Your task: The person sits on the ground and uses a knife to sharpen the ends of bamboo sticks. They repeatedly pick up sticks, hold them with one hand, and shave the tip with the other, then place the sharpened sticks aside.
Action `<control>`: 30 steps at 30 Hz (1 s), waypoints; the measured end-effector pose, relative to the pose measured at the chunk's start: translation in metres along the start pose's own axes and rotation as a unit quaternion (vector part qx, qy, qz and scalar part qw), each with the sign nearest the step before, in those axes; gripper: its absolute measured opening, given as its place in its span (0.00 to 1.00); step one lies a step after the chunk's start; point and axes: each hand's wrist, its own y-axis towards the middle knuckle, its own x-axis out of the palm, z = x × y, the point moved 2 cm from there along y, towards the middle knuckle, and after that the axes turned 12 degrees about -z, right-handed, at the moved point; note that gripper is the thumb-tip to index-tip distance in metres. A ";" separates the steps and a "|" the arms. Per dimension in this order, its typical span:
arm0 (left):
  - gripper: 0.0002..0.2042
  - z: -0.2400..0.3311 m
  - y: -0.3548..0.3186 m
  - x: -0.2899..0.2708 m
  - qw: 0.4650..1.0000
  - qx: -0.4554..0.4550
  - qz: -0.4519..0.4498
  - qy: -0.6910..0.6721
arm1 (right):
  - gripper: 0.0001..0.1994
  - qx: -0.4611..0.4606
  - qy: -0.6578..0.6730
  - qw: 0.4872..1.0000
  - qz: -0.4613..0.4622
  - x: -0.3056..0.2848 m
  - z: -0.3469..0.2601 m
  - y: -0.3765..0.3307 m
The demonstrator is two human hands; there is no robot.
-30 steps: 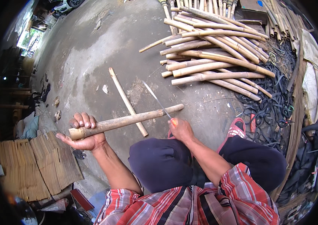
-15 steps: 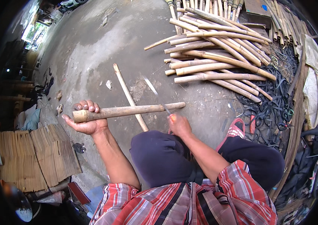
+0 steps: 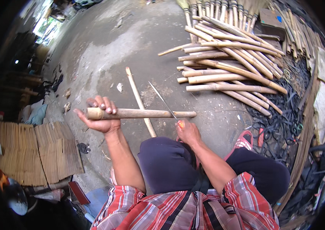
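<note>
My left hand (image 3: 106, 117) is closed round the thick end of a bamboo pole (image 3: 143, 113), its fingers curled over the top and its thumb reaching past the cut end. The pole lies nearly level in front of my knee. My right hand (image 3: 189, 132) grips a knife (image 3: 161, 97) by its orange handle. The long thin blade slants up and left across the pole near its narrower right end. It meets the pole there; how deep it sits I cannot tell. Underneath, a second, thinner bamboo pole (image 3: 134, 90) crosses the first one, its near end beside my knee.
A heap of cut bamboo poles (image 3: 227, 73) lies at the far right, with several brooms (image 3: 218, 7) behind it. Black rubber strips (image 3: 285, 126) tangle along the right side. Slatted brown sheets (image 3: 39, 153) lie at the left. A red object (image 3: 261, 137) lies near my pink sandal (image 3: 243, 142).
The whole view has shifted a little, so everything sits lower and further right. My left fingers have come further over the pole. The knife blade, blurred before, now shows sharply.
</note>
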 end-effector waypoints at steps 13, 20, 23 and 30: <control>0.39 -0.022 0.020 0.036 0.998 0.005 0.019 0.065 | 0.17 0.176 -0.081 0.981 -0.012 -0.012 0.073 -0.012; 0.27 -0.101 0.006 -0.008 0.959 -0.020 -0.056 0.277 | 0.19 0.234 -0.111 0.965 -0.049 -0.019 0.110 -0.009; 0.19 -0.168 -0.051 -0.041 0.877 -0.267 -0.137 0.375 | 0.19 0.283 -0.127 0.949 -0.064 -0.018 0.143 -0.020; 0.24 -0.219 -0.085 -0.111 0.853 -0.275 0.052 0.441 | 0.23 0.240 -0.125 0.960 -0.078 -0.002 0.169 -0.028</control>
